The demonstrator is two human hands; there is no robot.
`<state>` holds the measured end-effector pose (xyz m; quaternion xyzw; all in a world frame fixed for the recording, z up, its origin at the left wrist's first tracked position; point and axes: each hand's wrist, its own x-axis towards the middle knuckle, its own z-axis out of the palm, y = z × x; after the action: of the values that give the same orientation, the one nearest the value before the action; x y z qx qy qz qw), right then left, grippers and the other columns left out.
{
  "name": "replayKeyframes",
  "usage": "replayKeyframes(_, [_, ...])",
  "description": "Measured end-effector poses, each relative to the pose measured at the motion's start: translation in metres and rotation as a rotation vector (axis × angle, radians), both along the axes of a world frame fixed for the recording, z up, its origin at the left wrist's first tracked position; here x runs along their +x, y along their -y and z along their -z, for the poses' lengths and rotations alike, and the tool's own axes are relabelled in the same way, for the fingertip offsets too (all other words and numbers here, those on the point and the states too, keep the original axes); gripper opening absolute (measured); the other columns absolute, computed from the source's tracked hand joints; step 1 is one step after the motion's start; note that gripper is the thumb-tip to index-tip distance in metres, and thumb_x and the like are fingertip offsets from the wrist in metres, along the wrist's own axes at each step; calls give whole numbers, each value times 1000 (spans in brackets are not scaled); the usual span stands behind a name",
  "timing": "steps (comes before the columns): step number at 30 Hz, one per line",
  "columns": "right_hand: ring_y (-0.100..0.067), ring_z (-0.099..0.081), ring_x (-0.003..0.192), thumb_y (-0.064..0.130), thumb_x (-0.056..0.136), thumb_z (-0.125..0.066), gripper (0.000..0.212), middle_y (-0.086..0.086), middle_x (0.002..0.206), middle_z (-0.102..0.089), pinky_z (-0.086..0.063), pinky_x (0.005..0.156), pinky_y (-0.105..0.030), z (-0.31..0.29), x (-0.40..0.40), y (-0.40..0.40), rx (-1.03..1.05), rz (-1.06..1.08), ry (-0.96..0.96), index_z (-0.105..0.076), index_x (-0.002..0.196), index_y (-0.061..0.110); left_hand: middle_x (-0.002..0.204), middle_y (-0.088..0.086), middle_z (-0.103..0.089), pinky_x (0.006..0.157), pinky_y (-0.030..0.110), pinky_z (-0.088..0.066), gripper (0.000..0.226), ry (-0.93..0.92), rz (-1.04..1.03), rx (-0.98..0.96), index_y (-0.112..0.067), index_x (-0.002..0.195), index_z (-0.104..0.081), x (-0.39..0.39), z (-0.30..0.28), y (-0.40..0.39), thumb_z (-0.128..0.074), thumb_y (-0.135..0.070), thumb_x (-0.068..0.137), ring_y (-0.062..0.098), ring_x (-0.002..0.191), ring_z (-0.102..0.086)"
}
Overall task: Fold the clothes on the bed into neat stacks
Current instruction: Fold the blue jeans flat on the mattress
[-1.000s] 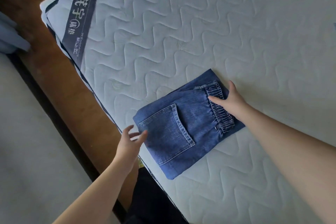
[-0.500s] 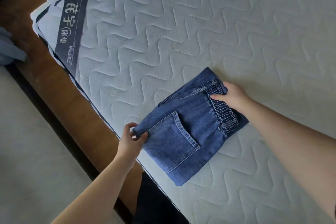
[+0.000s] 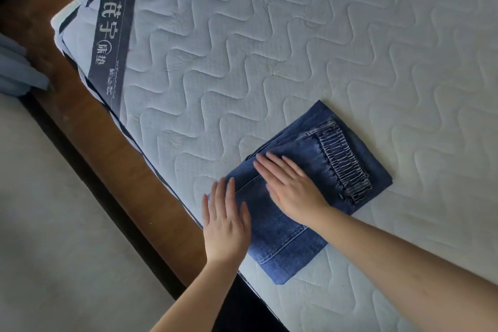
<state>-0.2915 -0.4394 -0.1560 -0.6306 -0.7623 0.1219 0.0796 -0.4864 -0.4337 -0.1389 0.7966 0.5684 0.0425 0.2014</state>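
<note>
A pair of blue jeans (image 3: pixel 336 167) lies folded into a compact rectangle near the mattress's left edge, elastic waistband on top at the right. My left hand (image 3: pixel 225 221) rests flat, fingers together, on the fold's left edge, partly over the mattress border. My right hand (image 3: pixel 291 186) lies palm down on the middle of the jeans, over the back pocket, fingers stretched out. Neither hand grips the cloth.
The white quilted mattress (image 3: pixel 296 48) fills the upper right, with a dark label band (image 3: pixel 113 38) at its corner. A brown wooden bed frame (image 3: pixel 89 127) runs along its left side. Blue fabric (image 3: pixel 16 70) lies at the far left edge above pale floor.
Both hands let go of the jeans' edges and now lie flat on top. The right hand moved from the waistband to the middle; the left moved from the corner onto the fold.
</note>
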Motion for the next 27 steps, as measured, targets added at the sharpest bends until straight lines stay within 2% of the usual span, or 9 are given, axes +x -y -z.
replayKeyframes(2, [-18,-22,148,34,102,-42,54,-2,160,-25,-25,119,-41,10,-4,0,-64,1,82,-33,152,13,159,15,-27,121,46,-19,66,-109,-31,-111,-5,154,-25,-1,7,1,-29,-43,100,29,149,-21])
replayKeyframes(4, [-17,-18,149,44,103,-37,60,-1,162,-19,-24,120,-40,17,1,-2,-97,-40,182,-26,154,15,162,14,-17,121,46,-19,74,-217,63,-110,-7,155,-17,-7,20,0,-24,-54,98,30,149,-16])
replayKeyframes(8, [-16,-10,151,55,102,-24,69,-1,164,-8,-18,122,-39,23,43,-9,-110,-81,336,-12,157,16,164,11,-9,121,48,-10,84,-339,188,-76,-14,158,-6,-24,38,-13,-23,-66,94,28,150,-12])
replayKeyframes(11, [-16,-11,151,52,104,-22,65,-1,164,-10,-17,122,-40,17,79,-13,-127,40,360,-13,157,15,164,11,-8,122,50,-9,81,-371,217,-94,-19,158,-4,-30,34,-20,-17,-67,95,27,151,-8])
replayKeyframes(15, [-18,-12,151,51,104,-16,64,-3,164,-13,-8,123,-39,2,113,-15,-217,275,300,-14,157,14,164,6,11,122,47,4,72,-380,174,-137,-21,156,13,-23,25,-19,6,-62,97,22,151,13])
replayKeyframes(17, [-18,-6,151,49,104,-13,64,-3,164,-8,-4,123,-38,-6,116,-9,-240,423,248,-10,157,13,165,6,7,122,44,7,71,-330,217,-121,-16,157,5,-6,18,-7,-1,-58,100,22,152,8])
replayKeyframes(19, [-18,-2,151,46,105,-10,61,-4,165,-4,-3,123,-39,-11,97,5,-195,435,197,-7,157,13,165,8,-5,122,44,-1,70,-266,287,-132,-11,157,-8,17,14,15,-11,-53,102,24,152,-5])
replayKeyframes(23, [-19,-14,150,37,107,-24,55,-5,163,-19,-16,122,-41,-9,24,65,-38,341,41,-24,155,10,161,12,-22,118,47,-18,66,-177,310,-223,-5,153,-27,49,17,66,-27,-45,100,27,148,-23])
replayKeyframes(27, [-18,-21,149,42,104,-36,57,-1,161,-23,-29,117,-41,5,8,123,-109,119,197,-28,154,15,161,12,-23,118,48,-21,65,-185,350,-222,-4,152,-29,39,21,95,-30,-42,100,26,148,-23])
